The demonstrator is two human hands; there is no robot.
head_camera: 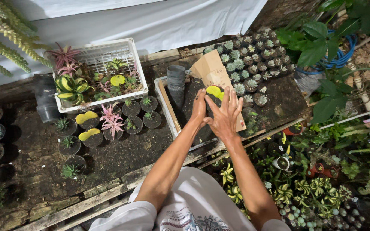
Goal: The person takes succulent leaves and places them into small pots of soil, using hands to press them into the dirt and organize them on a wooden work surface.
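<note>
Head view: a small black pot (214, 99) with a yellow-green plant (215, 91) is held over the soil tray (164, 99) in the middle, with the left hand (199, 107) closed on its side and the right hand (226, 114) pressed on it with fingers spread. Many potted plants (108, 120) are already set on the left ground; a stack of empty pots (176, 83) is left at the far end of the tray, so the potting seems partly done

pretty dim nursery corner, lit from above; white sheeting (150, 21) hangs along the back, dark soil-covered ground (120, 149) edged with rough wooden planks (82, 205), blue hose (343, 55) coiled behind leafy plants (322, 38) on the right
</note>
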